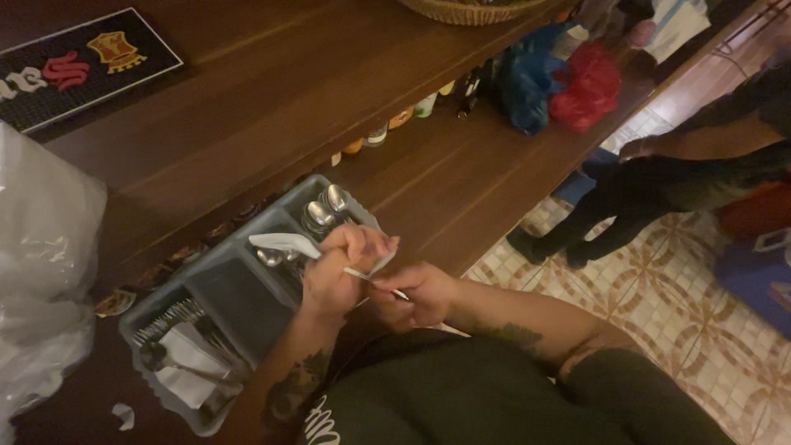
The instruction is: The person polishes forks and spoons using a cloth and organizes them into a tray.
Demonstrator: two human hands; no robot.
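Both hands (375,280) hold cutlery (284,244) above the tray's (239,284) edge.

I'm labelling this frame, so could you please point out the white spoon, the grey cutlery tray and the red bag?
white spoon (278,242), head view, on its bowl.
grey cutlery tray (235,292), head view, bare compartment floor.
red bag (587,86), head view, its middle.

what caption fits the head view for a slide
Left hand and right hand hold a white plastic spoon over a grey cutlery tray on a wooden counter.
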